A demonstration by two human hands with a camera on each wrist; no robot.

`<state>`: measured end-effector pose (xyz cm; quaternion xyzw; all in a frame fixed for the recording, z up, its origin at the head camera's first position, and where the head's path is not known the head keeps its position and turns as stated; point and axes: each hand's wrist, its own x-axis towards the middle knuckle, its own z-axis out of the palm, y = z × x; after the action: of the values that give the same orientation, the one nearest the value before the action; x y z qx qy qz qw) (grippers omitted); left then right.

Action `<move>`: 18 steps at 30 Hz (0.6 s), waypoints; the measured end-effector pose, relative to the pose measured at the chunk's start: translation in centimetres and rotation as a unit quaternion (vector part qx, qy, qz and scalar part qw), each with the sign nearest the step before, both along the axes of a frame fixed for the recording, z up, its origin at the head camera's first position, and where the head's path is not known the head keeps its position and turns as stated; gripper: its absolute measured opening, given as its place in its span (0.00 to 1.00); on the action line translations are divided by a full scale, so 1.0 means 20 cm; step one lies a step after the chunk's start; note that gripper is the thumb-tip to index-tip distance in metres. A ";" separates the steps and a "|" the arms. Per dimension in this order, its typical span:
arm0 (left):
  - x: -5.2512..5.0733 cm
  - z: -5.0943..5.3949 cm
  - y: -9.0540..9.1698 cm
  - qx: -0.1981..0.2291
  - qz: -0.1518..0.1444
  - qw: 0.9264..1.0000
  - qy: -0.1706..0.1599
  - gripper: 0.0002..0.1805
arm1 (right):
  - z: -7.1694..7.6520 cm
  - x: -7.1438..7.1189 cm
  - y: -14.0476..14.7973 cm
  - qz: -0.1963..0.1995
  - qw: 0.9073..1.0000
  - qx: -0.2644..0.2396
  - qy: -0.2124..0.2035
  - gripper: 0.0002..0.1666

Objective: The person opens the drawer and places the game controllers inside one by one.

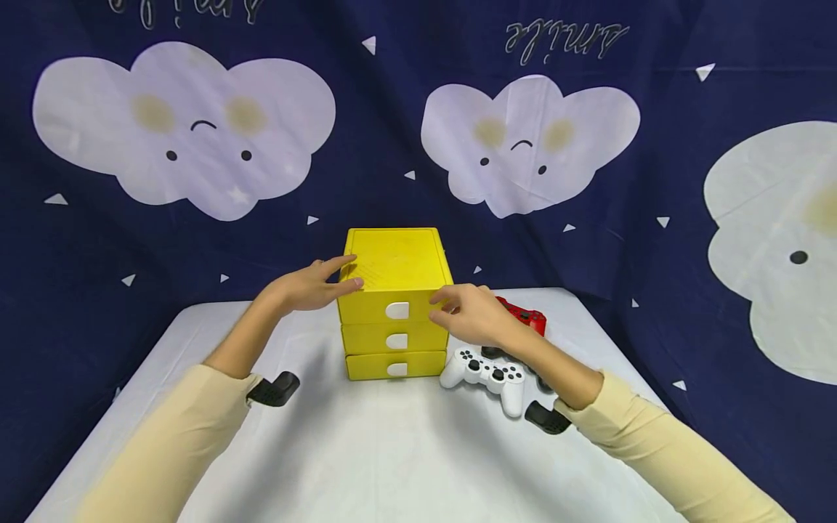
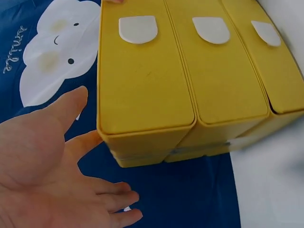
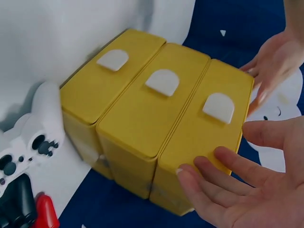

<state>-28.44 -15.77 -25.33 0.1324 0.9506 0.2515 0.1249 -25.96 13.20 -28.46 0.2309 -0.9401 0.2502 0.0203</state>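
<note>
A yellow box of three stacked drawers (image 1: 399,261) stands on the white-covered table, each drawer front bearing a white tab (image 1: 397,311). All three drawers look closed. At the top left edge of the box is my left hand (image 1: 314,287), fingers spread and thumb over the top. In the left wrist view, a finger of this hand (image 2: 52,175) reaches the box's corner. My right hand (image 3: 251,180) is at the top drawer's right end, its fingers loosely bent against or just off the yellow surface; exact contact is hard to tell. Neither hand grips anything.
Right of the box lies a white game controller (image 1: 487,374). Behind it are a red controller (image 1: 535,319) and a black one (image 1: 544,385), partly hidden by the right forearm. A dark blue curtain (image 1: 379,145) with clouds hangs behind the table (image 1: 379,450).
</note>
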 end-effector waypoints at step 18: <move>-0.13 -0.12 -0.03 0.254 0.057 0.961 -0.097 0.35 | -0.02 -0.05 -0.18 0.020 0.997 -0.077 -0.018 0.15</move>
<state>-30.98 -16.29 -27.75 0.0801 0.8449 0.5027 0.1645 -27.04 9.67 -28.87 0.2428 -0.9133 0.3266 0.0162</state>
